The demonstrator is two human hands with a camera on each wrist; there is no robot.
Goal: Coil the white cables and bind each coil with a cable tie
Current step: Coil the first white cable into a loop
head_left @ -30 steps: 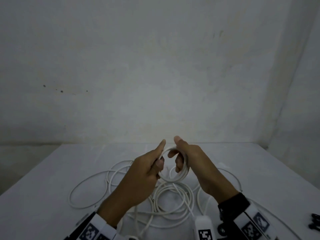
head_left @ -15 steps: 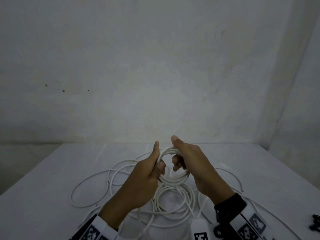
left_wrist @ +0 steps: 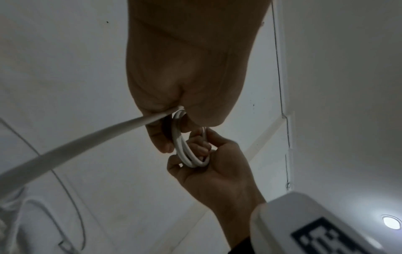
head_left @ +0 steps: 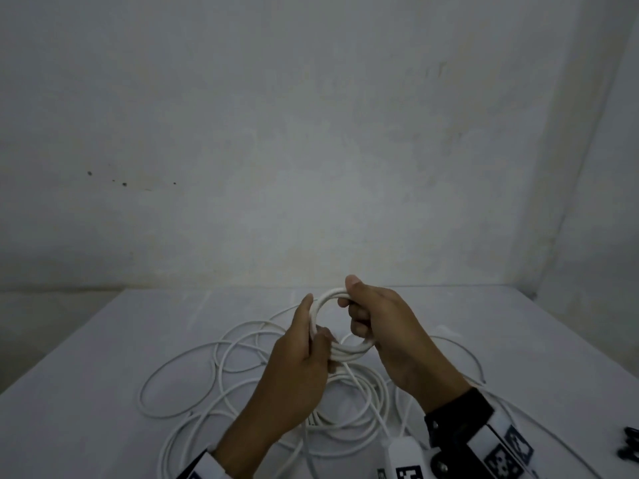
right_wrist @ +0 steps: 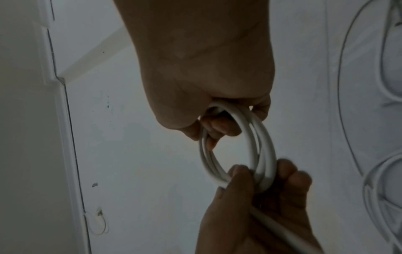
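A small coil of white cable (head_left: 351, 352) hangs above the table between both hands. My left hand (head_left: 313, 323) pinches its left side, thumb along the outer edge, fingers inside the ring. My right hand (head_left: 351, 295) grips the right and top part, thumb on top, fingers curled through the ring. In the left wrist view the coil (left_wrist: 185, 149) sits between the left hand (left_wrist: 172, 123) and the right hand (left_wrist: 204, 154), and a cable tail (left_wrist: 87, 139) runs off to the left. The right wrist view shows the coil (right_wrist: 259, 137), the right hand (right_wrist: 217, 120) and the left hand (right_wrist: 256, 185).
More white cable (head_left: 221, 357) lies in loose loops on the white table (head_left: 103, 392) below and to the left of the hands. Small dark objects (head_left: 629, 447) lie at the right edge; what they are I cannot tell. A wall stands close behind the table.
My left hand has shifted left along the coil, and the ring now shows wider and rounder between the hands. My right hand keeps its grip on the coil.
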